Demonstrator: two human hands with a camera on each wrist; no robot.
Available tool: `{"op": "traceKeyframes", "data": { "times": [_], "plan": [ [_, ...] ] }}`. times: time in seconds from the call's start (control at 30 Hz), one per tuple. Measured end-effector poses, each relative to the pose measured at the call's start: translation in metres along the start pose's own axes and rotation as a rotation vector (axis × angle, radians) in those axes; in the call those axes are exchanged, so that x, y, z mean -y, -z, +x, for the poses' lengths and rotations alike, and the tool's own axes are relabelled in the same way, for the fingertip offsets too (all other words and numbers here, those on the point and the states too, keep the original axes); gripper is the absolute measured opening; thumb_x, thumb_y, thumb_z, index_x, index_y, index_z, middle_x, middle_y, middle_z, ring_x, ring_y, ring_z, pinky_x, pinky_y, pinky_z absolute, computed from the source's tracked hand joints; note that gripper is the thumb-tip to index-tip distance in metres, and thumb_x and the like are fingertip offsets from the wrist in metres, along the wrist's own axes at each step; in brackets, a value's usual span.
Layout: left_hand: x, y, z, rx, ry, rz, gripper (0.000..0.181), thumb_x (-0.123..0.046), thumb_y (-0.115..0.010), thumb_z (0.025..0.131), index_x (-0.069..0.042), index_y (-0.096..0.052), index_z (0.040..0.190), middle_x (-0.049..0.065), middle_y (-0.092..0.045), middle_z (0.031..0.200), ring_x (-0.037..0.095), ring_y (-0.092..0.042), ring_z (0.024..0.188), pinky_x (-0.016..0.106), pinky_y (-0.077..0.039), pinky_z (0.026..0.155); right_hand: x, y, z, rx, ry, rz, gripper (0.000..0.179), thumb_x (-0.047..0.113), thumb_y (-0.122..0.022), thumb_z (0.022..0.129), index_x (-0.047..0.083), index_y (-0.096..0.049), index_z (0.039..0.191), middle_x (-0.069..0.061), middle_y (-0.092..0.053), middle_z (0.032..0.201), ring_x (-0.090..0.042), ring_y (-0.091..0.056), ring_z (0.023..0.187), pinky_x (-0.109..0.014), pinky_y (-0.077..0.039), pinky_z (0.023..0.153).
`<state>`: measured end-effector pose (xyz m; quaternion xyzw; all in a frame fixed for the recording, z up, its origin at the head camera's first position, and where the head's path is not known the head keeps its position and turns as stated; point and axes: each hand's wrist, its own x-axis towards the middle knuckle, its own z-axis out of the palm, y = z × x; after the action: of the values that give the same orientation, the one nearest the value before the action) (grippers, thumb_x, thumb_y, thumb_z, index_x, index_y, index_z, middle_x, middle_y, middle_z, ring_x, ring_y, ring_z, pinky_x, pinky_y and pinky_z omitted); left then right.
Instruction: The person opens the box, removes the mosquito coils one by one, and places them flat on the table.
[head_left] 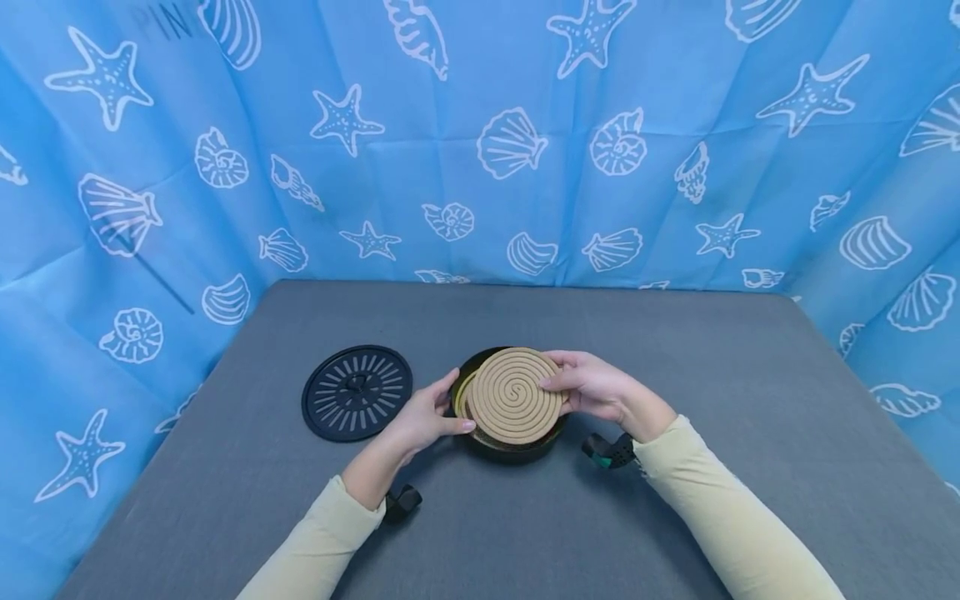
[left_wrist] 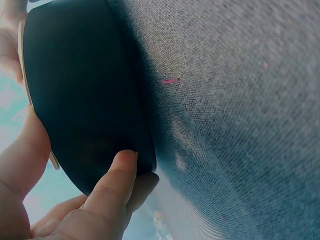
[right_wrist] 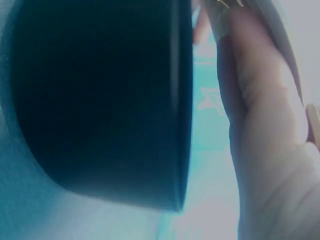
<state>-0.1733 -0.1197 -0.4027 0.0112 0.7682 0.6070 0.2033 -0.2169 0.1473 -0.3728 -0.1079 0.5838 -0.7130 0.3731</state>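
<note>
A tan spiral mosquito coil (head_left: 517, 396) is tilted over a round dark tin (head_left: 510, 452) standing on the table. My right hand (head_left: 592, 387) pinches the coil by its right edge, thumb on top and fingers beneath. With thumb at the rim and fingers against the outer wall, my left hand (head_left: 423, 421) grips the tin's left side. Inside the tin, a yellowish curved edge (head_left: 461, 396) shows beside the coil; the rest of the inside is hidden. The left wrist view shows the tin's smooth dark wall (left_wrist: 80, 90) close up. In the right wrist view, my fingers (right_wrist: 272, 120) are above the rim.
A round black slotted lid (head_left: 322, 408) lies left of the tin on the grey cloth-covered table (head_left: 480, 533). Behind the table hangs a blue curtain (head_left: 450, 167) with white shells and starfish. Dark wrist devices (head_left: 609, 451) hang under both wrists.
</note>
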Motion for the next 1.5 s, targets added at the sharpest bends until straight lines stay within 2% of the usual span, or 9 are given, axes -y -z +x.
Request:
{"op": "traceKeyframes", "data": {
  "times": [0.27, 0.6, 1.0, 1.1, 1.17, 1.23, 1.37, 1.43, 1.5],
  "plan": [
    [-0.001, 0.003, -0.002, 0.030, -0.007, 0.046, 0.087, 0.001, -0.070, 0.086, -0.010, -0.019, 0.156, 0.019, -0.013, 0.160, 0.042, -0.021, 0.141, 0.051, -0.030, 0.110, 0.015, 0.014, -0.013, -0.063, 0.066, 0.107, 0.060, -0.010, -0.034, 0.099, -0.011, -0.002, 0.150, -0.012, -0.067, 0.106, -0.021, -0.070, 0.090, -0.036, -0.057, 0.079],
    [-0.002, 0.014, 0.005, 0.124, -0.011, 0.092, 0.090, -0.005, -0.070, 0.089, -0.011, -0.013, 0.157, 0.021, -0.012, 0.160, 0.045, -0.021, 0.141, 0.055, -0.024, 0.112, 0.026, 0.034, -0.024, -0.134, 0.129, 0.178, 0.061, -0.009, -0.030, 0.101, -0.008, 0.004, 0.151, -0.011, -0.066, 0.106, -0.022, -0.069, 0.095, -0.037, -0.057, 0.081],
    [-0.001, 0.021, 0.009, 0.167, -0.020, 0.109, 0.091, -0.009, -0.072, 0.088, -0.016, -0.013, 0.158, 0.018, -0.011, 0.160, 0.046, -0.024, 0.140, 0.058, -0.025, 0.111, 0.032, 0.053, -0.029, -0.223, 0.160, 0.399, 0.067, -0.007, -0.029, 0.102, 0.009, 0.009, 0.155, -0.011, -0.069, 0.104, -0.022, -0.069, 0.095, -0.038, -0.056, 0.083],
    [0.001, 0.022, 0.010, 0.167, -0.022, 0.098, 0.091, -0.009, -0.073, 0.088, -0.016, -0.014, 0.157, 0.018, -0.012, 0.160, 0.046, -0.025, 0.140, 0.058, -0.027, 0.110, 0.032, 0.058, -0.029, -0.252, 0.160, 0.457, 0.067, -0.005, -0.028, 0.103, 0.014, 0.009, 0.156, -0.023, -0.048, 0.138, -0.022, -0.068, 0.096, -0.039, -0.052, 0.090],
    [0.001, 0.021, 0.011, 0.166, -0.022, 0.091, 0.092, -0.008, -0.073, 0.087, -0.016, -0.015, 0.157, 0.018, -0.012, 0.160, 0.045, -0.025, 0.140, 0.057, -0.028, 0.109, 0.032, 0.061, -0.028, -0.276, 0.156, 0.499, 0.068, -0.004, -0.028, 0.103, 0.018, 0.009, 0.156, -0.021, -0.022, 0.156, -0.022, -0.067, 0.098, -0.039, -0.046, 0.097],
    [0.001, 0.021, 0.011, 0.164, -0.022, 0.089, 0.091, -0.008, -0.073, 0.087, -0.016, -0.015, 0.157, 0.017, -0.012, 0.161, 0.045, -0.025, 0.140, 0.057, -0.028, 0.109, 0.032, 0.064, -0.027, -0.302, 0.152, 0.537, 0.069, -0.003, -0.029, 0.104, 0.021, 0.009, 0.156, -0.012, 0.003, 0.162, -0.022, -0.063, 0.109, -0.039, -0.038, 0.103],
    [0.001, 0.019, 0.011, 0.154, -0.013, 0.087, 0.091, -0.008, -0.073, 0.087, -0.016, -0.017, 0.157, 0.017, -0.012, 0.161, 0.046, -0.025, 0.139, 0.057, -0.028, 0.109, 0.031, 0.072, -0.023, -0.342, 0.151, 0.615, 0.070, -0.003, -0.027, 0.104, 0.027, 0.008, 0.156, -0.007, 0.004, 0.162, -0.021, -0.030, 0.138, -0.038, -0.025, 0.108],
    [0.000, 0.018, 0.010, 0.149, -0.007, 0.088, 0.091, -0.008, -0.073, 0.087, -0.016, -0.017, 0.157, 0.017, -0.013, 0.160, 0.046, -0.026, 0.139, 0.058, -0.027, 0.109, 0.030, 0.075, -0.021, -0.359, 0.154, 0.645, 0.070, -0.003, -0.026, 0.104, 0.029, 0.008, 0.156, -0.005, 0.005, 0.162, -0.018, -0.013, 0.143, -0.037, -0.021, 0.110],
    [-0.001, 0.016, 0.009, 0.146, -0.002, 0.089, 0.091, -0.008, -0.074, 0.087, -0.017, -0.017, 0.157, 0.017, -0.013, 0.160, 0.046, -0.026, 0.139, 0.058, -0.027, 0.109, 0.028, 0.078, -0.019, -0.380, 0.154, 0.680, 0.070, -0.002, -0.025, 0.104, 0.031, 0.008, 0.156, -0.003, 0.005, 0.162, -0.017, -0.009, 0.144, -0.036, -0.018, 0.111]
  ]
}}
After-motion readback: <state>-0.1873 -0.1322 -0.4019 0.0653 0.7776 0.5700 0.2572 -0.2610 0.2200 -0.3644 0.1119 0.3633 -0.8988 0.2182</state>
